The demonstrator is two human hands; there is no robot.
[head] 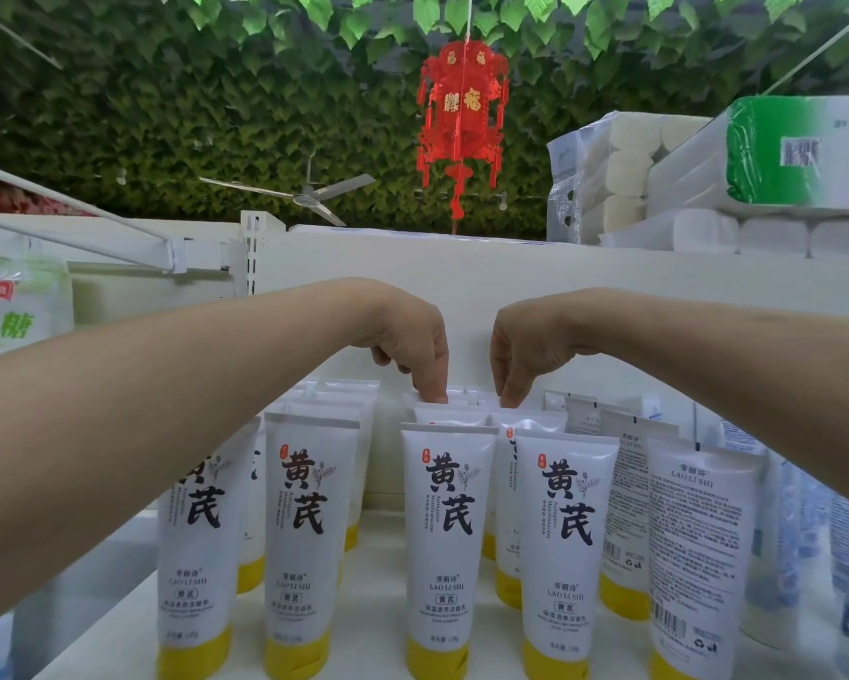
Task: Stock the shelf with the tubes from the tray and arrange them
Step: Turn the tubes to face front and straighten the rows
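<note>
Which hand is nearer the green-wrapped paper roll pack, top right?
Right. The right hand is below and left of the pack; the left hand is further left still, on the far side of the right hand.

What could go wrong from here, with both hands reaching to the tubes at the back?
1. The left hand and right hand reach over the front-row tubes, which stand upright on their yellow caps; a dipped forearm could topple them.
2. Two tubes at the right show their back labels and could be left misfaced.
</note>
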